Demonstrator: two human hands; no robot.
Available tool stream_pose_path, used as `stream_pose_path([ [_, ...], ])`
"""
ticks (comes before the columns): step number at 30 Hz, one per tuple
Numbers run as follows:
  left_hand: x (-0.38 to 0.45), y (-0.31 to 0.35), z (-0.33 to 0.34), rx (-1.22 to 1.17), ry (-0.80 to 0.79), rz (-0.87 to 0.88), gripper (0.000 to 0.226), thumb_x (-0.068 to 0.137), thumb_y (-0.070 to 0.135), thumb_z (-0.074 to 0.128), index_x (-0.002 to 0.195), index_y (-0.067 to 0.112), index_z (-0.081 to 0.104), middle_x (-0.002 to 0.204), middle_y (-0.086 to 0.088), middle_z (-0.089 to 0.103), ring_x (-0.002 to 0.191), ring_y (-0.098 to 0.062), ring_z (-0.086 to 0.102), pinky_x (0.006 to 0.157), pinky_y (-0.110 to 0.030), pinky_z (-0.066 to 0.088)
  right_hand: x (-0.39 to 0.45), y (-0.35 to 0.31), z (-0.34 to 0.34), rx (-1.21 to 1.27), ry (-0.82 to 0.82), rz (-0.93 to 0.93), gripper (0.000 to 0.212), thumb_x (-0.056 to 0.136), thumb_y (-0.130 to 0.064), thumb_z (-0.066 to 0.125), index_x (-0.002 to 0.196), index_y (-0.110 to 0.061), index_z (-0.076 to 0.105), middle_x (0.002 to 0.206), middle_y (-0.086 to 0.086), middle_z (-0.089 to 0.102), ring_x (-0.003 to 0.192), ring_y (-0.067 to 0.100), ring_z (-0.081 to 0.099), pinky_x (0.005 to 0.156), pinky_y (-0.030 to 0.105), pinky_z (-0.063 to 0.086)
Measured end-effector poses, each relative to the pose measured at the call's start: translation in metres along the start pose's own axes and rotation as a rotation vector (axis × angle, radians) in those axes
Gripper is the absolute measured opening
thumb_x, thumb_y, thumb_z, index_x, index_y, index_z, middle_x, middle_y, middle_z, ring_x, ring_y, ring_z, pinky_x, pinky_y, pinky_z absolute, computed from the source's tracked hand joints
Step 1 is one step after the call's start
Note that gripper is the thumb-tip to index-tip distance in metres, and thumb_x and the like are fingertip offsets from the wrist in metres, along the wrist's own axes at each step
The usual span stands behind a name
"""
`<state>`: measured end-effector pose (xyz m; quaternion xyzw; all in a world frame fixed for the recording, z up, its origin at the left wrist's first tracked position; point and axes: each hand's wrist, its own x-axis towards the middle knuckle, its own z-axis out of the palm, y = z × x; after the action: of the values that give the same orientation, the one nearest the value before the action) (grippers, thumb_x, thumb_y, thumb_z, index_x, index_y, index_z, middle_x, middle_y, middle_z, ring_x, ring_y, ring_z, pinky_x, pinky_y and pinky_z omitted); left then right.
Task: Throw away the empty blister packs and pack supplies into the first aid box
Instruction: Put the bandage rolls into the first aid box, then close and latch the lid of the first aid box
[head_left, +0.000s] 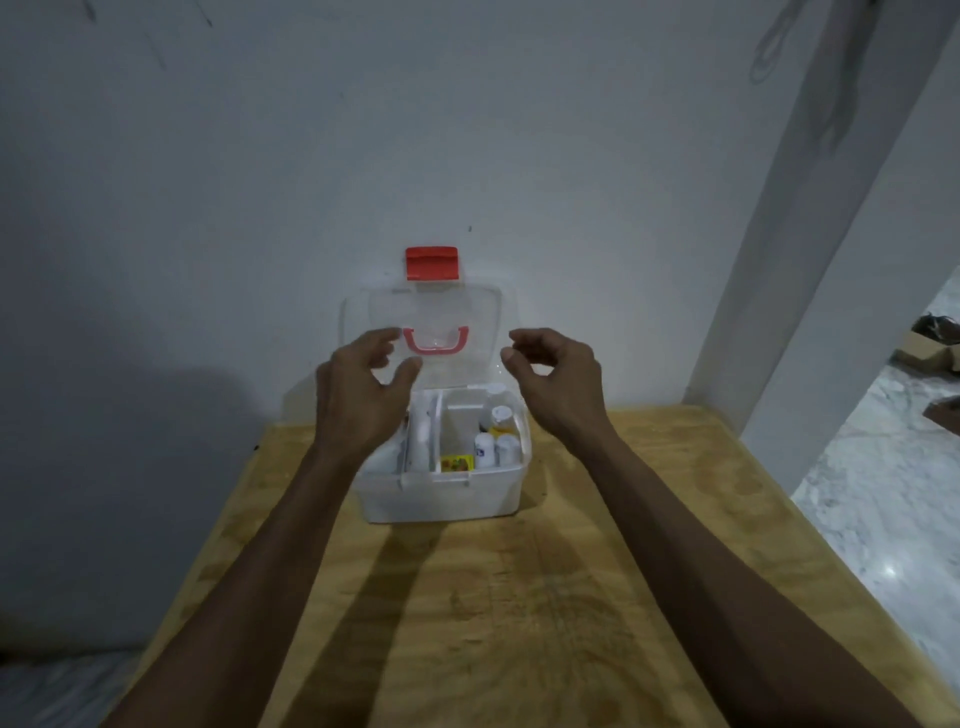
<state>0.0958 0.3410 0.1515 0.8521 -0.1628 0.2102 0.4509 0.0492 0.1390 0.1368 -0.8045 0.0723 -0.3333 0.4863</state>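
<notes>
Translucent white plastic first aid box (441, 499) is sitting on a light plywood table (519, 597), pushed near the pale wall (467, 130). Its clear hinged lid (483, 322) is standing upright, red latch (432, 263) at top, pink handle (436, 343) showing through. Inside, small white bottles (496, 441) are standing in the right compartment, a yellow packet (457, 462) lying at the front. Left hand (358, 395) and right hand (556, 384) are hovering above the box, fingers curled, holding nothing.
</notes>
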Motion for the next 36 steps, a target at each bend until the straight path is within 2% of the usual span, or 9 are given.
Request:
stream_pose_path([
  [4,0.036,-0.012,-0.007,0.004,0.076,-0.123,0.057,0.086,0.039,0.067,0.136,0.015,0.050,0.135,-0.007,0.058,0.115,-0.021,0.058,0.096,-0.034,0.046,0.031,-0.002,0.012,-0.034,0.027,0.040,0.041,0.088,-0.030,0.069,0.127,-0.016,0.060,0.116,-0.002,0.067,0.101,0.009,0.063,0.089,0.023,0.049],
  [8,0.063,-0.023,-0.006,-0.033,0.025,-0.267,0.066,0.087,0.051,0.059,0.142,0.017,0.042,0.141,-0.009,0.051,0.125,-0.027,0.052,0.105,-0.045,0.043,0.053,-0.001,0.021,0.030,0.051,0.157,0.047,0.091,-0.032,0.065,0.134,-0.019,0.051,0.124,0.004,0.063,0.110,0.015,0.061,0.095,0.032,0.050],
  [12,0.075,-0.024,-0.001,-0.123,-0.027,-0.326,0.062,0.092,0.053,0.049,0.141,0.015,0.044,0.140,-0.009,0.053,0.125,-0.023,0.052,0.105,-0.039,0.041,0.062,0.000,0.029,0.083,0.036,0.216,0.046,0.093,-0.038,0.061,0.134,-0.021,0.050,0.117,0.002,0.067,0.105,0.014,0.062,0.090,0.030,0.050],
  [17,0.074,-0.024,0.001,-0.146,-0.008,-0.314,0.059,0.094,0.054,0.043,0.137,0.015,0.050,0.139,-0.008,0.054,0.125,-0.024,0.052,0.106,-0.044,0.042,0.060,-0.001,0.027,0.108,0.049,0.234,0.042,0.095,-0.040,0.057,0.132,-0.020,0.053,0.091,-0.017,0.059,0.087,0.001,0.057,0.085,0.026,0.047],
  [24,0.051,-0.012,-0.007,-0.145,0.048,-0.285,0.053,0.097,0.050,0.040,0.137,0.016,0.051,0.138,-0.007,0.055,0.126,-0.024,0.052,0.106,-0.044,0.042,0.039,-0.013,0.018,0.111,0.048,0.217,0.042,0.097,-0.041,0.053,0.132,-0.018,0.057,0.093,-0.019,0.058,0.087,-0.001,0.056,0.088,0.027,0.045],
  [27,0.037,-0.007,-0.012,-0.147,0.052,-0.278,0.055,0.098,0.051,0.039,0.138,0.015,0.050,0.140,-0.008,0.054,0.127,-0.026,0.050,0.106,-0.044,0.041,0.027,-0.019,0.014,0.120,0.036,0.216,0.033,0.097,-0.044,0.051,0.114,-0.020,0.067,0.090,-0.012,0.065,0.086,0.007,0.059,0.085,0.031,0.049],
  [30,0.022,-0.006,-0.015,-0.122,0.030,-0.278,0.057,0.098,0.052,0.037,0.139,0.014,0.048,0.142,-0.008,0.052,0.129,-0.027,0.049,0.107,-0.045,0.040,0.013,-0.024,0.011,0.118,0.025,0.207,0.032,0.097,-0.046,0.048,0.076,-0.027,0.062,0.064,-0.013,0.056,0.065,0.007,0.050,0.069,0.029,0.044],
  [32,0.010,-0.008,-0.019,-0.099,0.001,-0.261,0.066,0.094,0.061,0.033,0.138,0.015,0.048,0.141,-0.011,0.053,0.127,-0.031,0.050,0.106,-0.051,0.041,0.003,-0.023,0.009,0.109,0.014,0.199,0.031,0.097,-0.048,0.047,0.084,-0.026,0.066,0.072,-0.011,0.060,0.070,0.007,0.053,0.074,0.032,0.048],
  [36,-0.013,-0.017,-0.024,-0.049,-0.053,-0.248,0.086,0.083,0.078,0.024,0.131,0.010,0.047,0.134,-0.020,0.054,0.122,-0.040,0.052,0.101,-0.059,0.043,-0.018,-0.019,0.005,0.075,-0.014,0.176,0.040,0.097,-0.046,0.050,0.123,-0.020,0.065,0.115,-0.002,0.067,0.105,0.011,0.059,0.093,0.030,0.049],
])
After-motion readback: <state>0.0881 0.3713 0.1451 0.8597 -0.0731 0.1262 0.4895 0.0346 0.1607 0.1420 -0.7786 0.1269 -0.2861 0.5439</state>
